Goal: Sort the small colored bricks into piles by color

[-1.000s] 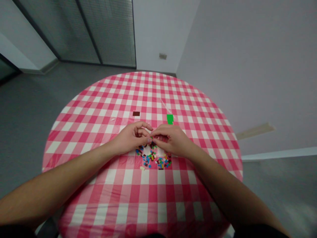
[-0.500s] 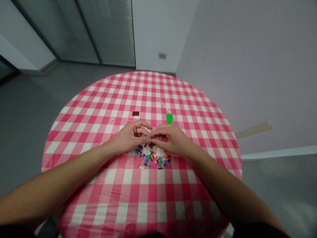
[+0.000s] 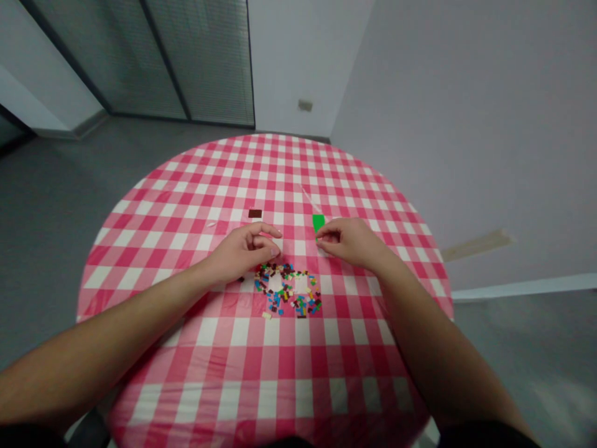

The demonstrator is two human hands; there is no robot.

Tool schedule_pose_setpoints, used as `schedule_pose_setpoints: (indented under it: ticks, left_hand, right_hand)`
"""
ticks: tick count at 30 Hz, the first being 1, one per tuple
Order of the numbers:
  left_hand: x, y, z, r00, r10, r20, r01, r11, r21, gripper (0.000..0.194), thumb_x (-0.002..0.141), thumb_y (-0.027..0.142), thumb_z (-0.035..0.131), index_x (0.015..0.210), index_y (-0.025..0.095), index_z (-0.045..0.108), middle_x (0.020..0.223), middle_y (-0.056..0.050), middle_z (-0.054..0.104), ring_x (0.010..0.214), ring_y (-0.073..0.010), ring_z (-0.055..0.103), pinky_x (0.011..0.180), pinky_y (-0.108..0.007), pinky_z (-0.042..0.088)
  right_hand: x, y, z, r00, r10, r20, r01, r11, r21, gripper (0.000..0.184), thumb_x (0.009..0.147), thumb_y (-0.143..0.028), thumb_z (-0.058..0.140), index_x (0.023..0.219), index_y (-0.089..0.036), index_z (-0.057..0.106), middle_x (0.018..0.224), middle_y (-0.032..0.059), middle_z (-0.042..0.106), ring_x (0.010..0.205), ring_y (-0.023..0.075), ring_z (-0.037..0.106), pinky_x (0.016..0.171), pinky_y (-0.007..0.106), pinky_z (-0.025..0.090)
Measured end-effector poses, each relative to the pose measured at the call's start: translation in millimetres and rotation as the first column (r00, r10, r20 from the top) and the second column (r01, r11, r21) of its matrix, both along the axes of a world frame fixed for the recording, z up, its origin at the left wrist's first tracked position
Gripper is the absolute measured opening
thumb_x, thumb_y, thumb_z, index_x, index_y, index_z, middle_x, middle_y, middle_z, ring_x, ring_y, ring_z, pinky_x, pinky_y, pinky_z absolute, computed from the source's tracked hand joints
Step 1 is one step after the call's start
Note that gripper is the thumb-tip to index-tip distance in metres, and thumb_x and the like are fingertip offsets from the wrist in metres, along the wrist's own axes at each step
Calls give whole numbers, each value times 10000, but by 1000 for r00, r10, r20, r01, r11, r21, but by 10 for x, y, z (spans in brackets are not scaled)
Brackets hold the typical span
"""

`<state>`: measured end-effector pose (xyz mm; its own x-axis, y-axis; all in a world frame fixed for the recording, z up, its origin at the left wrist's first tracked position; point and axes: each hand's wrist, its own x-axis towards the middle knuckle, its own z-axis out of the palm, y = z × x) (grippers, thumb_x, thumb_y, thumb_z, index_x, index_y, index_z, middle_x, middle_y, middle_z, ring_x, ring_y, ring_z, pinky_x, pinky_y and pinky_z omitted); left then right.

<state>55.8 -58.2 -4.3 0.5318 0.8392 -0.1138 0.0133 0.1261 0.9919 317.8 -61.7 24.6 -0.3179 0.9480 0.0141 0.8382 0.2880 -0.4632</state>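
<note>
My left hand (image 3: 247, 250) hovers just above the far left side of a heap of tiny colored building bricks (image 3: 280, 298). Its fingers are curled with the thumb close against them; anything between them is too small to make out. My right hand (image 3: 352, 241) is at the near right edge of a flat green plate (image 3: 318, 222), its thumb and fingers pinched together. Whether those fingertips grip the plate's edge or a tiny piece cannot be made out. The bricks are blue, brown, green, yellow and cream.
A flat dark brown plate (image 3: 255, 213) lies beyond my left hand. A cream brick (image 3: 267, 315) sits at the heap's near edge. All this rests on a round table with a red and white checked cloth (image 3: 224, 354). Walls and a glass partition stand behind.
My hands have come apart from their meeting point over the bricks. The right hand has moved right and away from me to the green plate; the left has shifted slightly left.
</note>
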Motion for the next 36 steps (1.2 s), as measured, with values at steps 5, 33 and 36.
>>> schedule_pose_setpoints:
  ticks: [5,33,36]
  left_hand:
    - [-65,103,39,993,120,6,-120,989,80,297,735,257,775,990,182,642,676,23,694,601,-128,631,603,-250,484]
    - [-104,198,93,936,347,-60,-334,929,162,214,722,268,759,899,177,678,683,11,671,578,-116,588,590,-243,494]
    - [-99,191,99,937,343,-68,-329,931,157,197,727,261,760,887,181,678,678,13,667,570,-115,581,584,-245,491]
  right_hand:
    - [186,92,-70,991,-34,127,55,984,-171,147,766,-103,637,764,-183,760,728,34,751,642,162,645,601,285,421]
    - [233,136,-146,992,-94,85,109,977,-183,118,813,-179,664,866,-178,770,774,61,770,680,186,685,629,300,484]
    - [224,128,-126,991,-98,87,113,976,-185,133,808,-162,657,877,-174,770,776,63,770,682,186,687,634,298,489]
